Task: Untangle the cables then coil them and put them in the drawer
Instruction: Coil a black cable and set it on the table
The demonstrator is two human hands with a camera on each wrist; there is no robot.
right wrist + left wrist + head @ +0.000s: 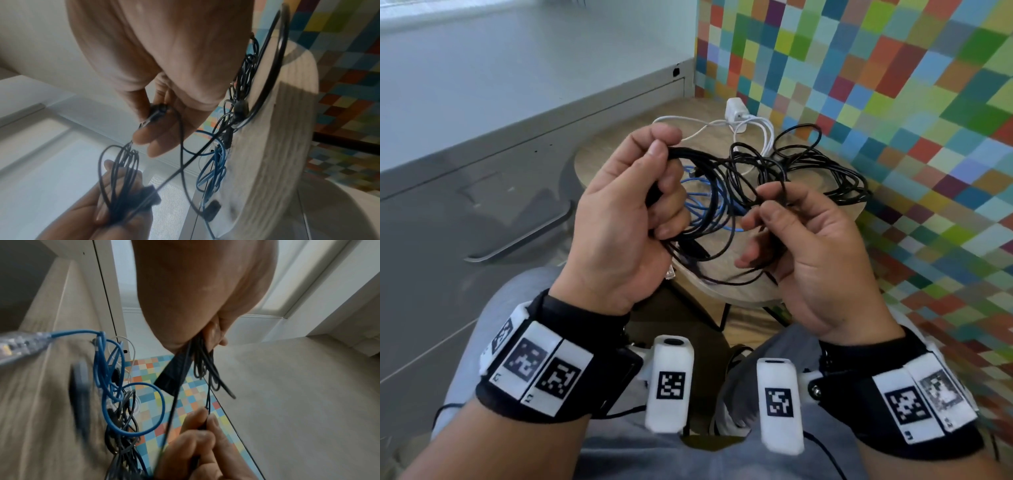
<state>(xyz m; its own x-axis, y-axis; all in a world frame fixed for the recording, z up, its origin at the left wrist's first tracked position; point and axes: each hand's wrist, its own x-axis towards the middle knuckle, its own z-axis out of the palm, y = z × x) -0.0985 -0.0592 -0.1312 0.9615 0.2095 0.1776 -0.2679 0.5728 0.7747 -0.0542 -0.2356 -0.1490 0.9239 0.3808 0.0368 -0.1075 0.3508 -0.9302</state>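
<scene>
On the left we see the grey drawer front with its bar handle (517,236) shut, so nothing is stowed yet, and our left hand (626,219) curls tight around a bundle of thin black cable loops (688,192), we judge to keep the turns already gathered from springing apart. In the middle the thin blue cable (709,202) and thin white charger cable (739,130) lie knotted together on the round wooden stool top (602,154). On the right our right hand (808,253) pinches one black strand, probably to feed it clear.
</scene>
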